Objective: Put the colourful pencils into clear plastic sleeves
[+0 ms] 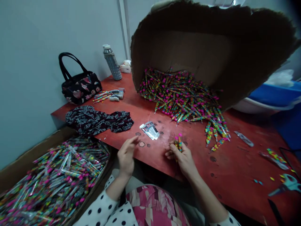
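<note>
My right hand [182,157] is closed round a few colourful pencils with pink ends [178,141], held upright at the near edge of the red table [235,163]. My left hand [127,155] hovers beside it with fingers spread and nothing in it, reaching toward a small stack of clear plastic sleeves [150,130]. A large heap of the same pencils [183,97] spills out of a tipped cardboard box [211,47] at the back of the table.
A cardboard tray [21,163] of sleeved pencils sits low at my left. On the table lie a dark patterned cloth [98,119], a floral handbag [80,84], a bottle [112,62], a few bagged pencils [104,95] and scissors [288,183]. A blue-lined basin [270,100] stands at the right.
</note>
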`<state>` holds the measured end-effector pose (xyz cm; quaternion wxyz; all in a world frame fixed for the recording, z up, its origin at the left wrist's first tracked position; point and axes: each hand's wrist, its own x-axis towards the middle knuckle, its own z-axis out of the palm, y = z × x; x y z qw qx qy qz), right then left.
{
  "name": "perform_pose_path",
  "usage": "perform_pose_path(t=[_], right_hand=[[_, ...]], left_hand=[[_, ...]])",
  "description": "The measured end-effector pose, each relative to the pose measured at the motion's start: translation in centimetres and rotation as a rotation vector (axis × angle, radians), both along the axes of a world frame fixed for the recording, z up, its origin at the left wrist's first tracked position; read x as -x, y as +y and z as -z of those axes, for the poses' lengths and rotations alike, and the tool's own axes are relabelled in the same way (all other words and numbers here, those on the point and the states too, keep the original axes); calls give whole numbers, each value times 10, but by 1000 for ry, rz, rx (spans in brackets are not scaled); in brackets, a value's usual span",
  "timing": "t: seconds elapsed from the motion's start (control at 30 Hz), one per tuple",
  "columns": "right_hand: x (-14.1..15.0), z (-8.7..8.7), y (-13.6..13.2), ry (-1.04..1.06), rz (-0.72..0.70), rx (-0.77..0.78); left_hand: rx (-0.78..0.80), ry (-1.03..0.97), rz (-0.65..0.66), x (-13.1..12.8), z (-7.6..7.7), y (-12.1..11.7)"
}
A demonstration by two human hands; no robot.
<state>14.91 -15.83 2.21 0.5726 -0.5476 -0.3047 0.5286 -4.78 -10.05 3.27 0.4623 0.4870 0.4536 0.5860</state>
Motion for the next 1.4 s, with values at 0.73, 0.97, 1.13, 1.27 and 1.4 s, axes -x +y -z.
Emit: perform_pose_path(t=[0.73,0.97,1.13,1.27,1.4], right_hand=[[-5,-14,59,24,104,51],[-10,-25,58,68,183,-16],[-15,-25,57,26,197,-30],[-20,-20,48,-36,150,-49],[-23,-16,18,-202,72,-62]], left_hand=[[-365,534,349,-57,6,17],[324,58,507,-71,7,20],[351,99,623,-79,15,19],[500,-53,550,-84,11,17],[650,-236,413,-88,2,17]])
